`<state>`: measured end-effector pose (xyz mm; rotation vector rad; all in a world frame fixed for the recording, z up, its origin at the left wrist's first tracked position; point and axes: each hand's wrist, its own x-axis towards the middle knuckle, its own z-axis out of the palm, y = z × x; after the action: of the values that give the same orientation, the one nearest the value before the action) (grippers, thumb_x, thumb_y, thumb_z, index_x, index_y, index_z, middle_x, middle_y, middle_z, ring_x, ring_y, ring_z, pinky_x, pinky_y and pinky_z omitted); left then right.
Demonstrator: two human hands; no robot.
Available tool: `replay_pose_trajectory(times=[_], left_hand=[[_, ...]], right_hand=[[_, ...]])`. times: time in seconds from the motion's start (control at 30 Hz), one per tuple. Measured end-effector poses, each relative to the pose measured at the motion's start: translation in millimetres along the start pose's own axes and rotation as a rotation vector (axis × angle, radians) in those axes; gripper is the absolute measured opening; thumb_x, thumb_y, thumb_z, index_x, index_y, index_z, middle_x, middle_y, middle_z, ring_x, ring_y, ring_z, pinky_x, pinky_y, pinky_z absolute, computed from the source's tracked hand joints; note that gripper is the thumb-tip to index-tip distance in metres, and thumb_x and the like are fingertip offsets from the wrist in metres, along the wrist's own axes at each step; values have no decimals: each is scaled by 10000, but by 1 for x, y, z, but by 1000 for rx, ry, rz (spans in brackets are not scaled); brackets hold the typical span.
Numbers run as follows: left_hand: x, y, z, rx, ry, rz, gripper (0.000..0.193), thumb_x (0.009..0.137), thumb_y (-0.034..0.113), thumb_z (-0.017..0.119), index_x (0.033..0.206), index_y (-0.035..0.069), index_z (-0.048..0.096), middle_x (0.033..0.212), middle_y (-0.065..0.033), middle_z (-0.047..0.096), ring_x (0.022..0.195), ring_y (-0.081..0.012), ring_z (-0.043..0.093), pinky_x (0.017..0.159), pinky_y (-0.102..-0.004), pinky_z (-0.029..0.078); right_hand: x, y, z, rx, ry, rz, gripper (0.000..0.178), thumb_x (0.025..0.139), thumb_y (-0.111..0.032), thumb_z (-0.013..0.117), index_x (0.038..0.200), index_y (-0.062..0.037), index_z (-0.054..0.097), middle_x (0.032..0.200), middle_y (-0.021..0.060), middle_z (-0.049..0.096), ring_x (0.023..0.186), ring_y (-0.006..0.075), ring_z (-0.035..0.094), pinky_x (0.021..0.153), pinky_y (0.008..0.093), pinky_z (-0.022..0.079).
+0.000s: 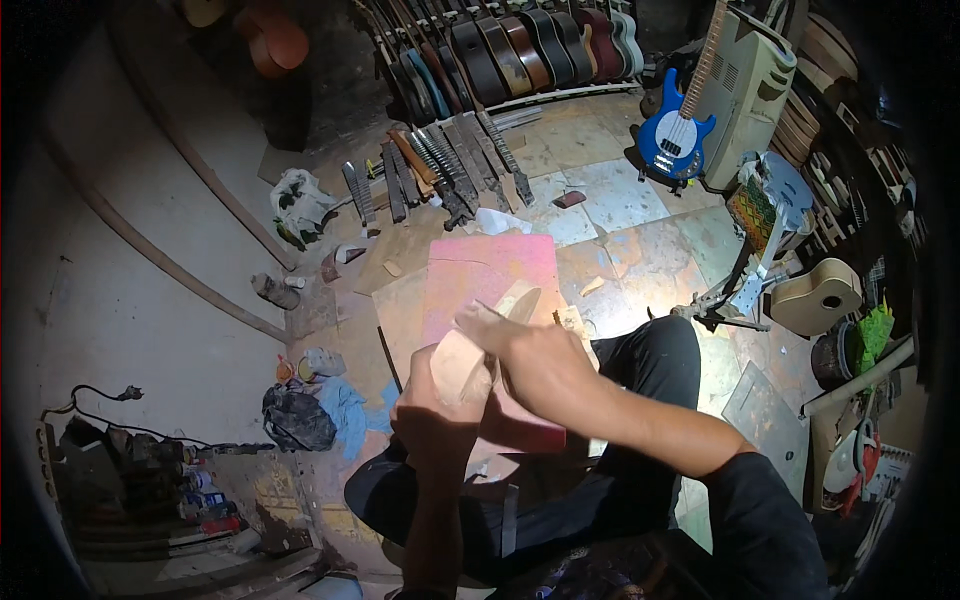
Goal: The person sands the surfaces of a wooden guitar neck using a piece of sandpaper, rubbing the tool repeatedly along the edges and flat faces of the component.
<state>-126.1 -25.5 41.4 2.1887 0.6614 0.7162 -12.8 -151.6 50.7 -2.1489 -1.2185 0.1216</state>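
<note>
1. A pale, curved wood piece [460, 366] is held above the pink board [490, 258].
2. Left hand [430, 408]: clamped on its lower end.
3. Right hand [535, 355]: curled across its middle; grip cannot be told.

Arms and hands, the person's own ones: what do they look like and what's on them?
No gloves show on the left hand or right hand. The right forearm and left forearm are bare. A dark sleeve ends near the right elbow.
</note>
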Motion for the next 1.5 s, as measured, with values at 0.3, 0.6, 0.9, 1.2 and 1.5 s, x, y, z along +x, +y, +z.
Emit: replay_pose_trajectory(times=[0.3,0.6,0.9,1.2,1.5], left_hand=[[-1,-5,2,34,0,64,363,841,210,853,1137,55,712,905,-179,793,866,-328,812,736,-414,600],[4,-2,5,34,-9,37,379,860,222,840,1179,58,715,944,-227,774,900,-421,783,752,-457,605],[8,-5,2,-26,-8,56,322,885,211,817,1156,69,718,897,-233,754,875,-443,767,721,-469,587],[2,-8,4,-56,38,111,309,816,139,828,1083,42,706,846,-221,754,820,-396,792,675,-424,583],[-5,-15,-11,-24,-55,-18,455,728,182,918,1126,66,732,873,-196,770,855,-405,784,740,-442,612]], right_hand=[[-8,-8,-12,-93,-13,-67,738,840,-141,741,1540,-30,534,1237,207,752,815,346,787,631,446,626],[-21,-28,-17,-147,-13,-117,692,849,-123,716,1516,-43,549,1473,222,645,733,329,775,598,416,625],[-32,-38,-20,-100,-32,-113,665,866,-130,708,1507,-48,551,1400,206,675,765,333,774,593,423,615],[-46,-40,-21,-43,-106,-62,708,877,-130,701,1558,-77,517,1380,220,696,855,348,782,628,425,624],[-32,-28,2,360,-13,-40,654,881,21,624,1530,-32,568,1413,253,669,1165,432,714,976,472,611]])
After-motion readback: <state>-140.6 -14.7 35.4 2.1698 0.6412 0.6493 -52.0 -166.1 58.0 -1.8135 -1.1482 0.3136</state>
